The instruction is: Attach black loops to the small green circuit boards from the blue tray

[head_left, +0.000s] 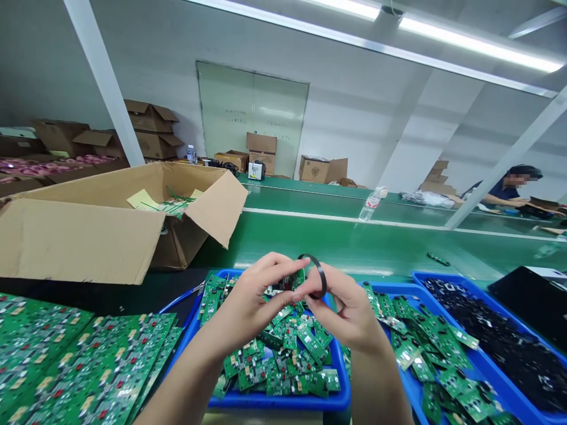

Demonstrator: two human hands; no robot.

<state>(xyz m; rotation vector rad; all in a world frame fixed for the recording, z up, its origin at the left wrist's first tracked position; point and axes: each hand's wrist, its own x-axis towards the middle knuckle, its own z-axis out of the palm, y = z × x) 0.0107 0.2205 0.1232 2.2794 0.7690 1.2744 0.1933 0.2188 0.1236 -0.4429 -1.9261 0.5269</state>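
Green worktop (336,236) runs across a workshop with white walls and strip lights overhead. Far back stand cardboard cartons (261,152), and at the far right a co-worker (509,186) leans over the same worktop. A water bottle (371,205) lies tilted on it, well beyond the hands.

Both hands meet near the middle, raised over a blue tray (274,402) heaped with loose boards (292,354). The left hand (254,298) has its fingers pinched shut on a small board (290,282), thumb below and forefinger stretched over the top. The right hand (349,313) has thumb and forefinger closed on the lower part of a black ring (323,277), which stands upright above the fingertips, just right of the small board and touching or almost touching it. Whether the left forefinger touches the ring cannot be told.

To the right a second tray (411,383) holds more green boards, some spilling over its edge. Beyond it, further right, a third tray (419,275) is filled with small black parts (487,336), and a dark flat slab (531,301) lies past that.

At the near left, large panels (66,360) of unseparated boards lie flat. Behind them sits an open box (88,236), flaps spread, with yellow paper and green strips inside.
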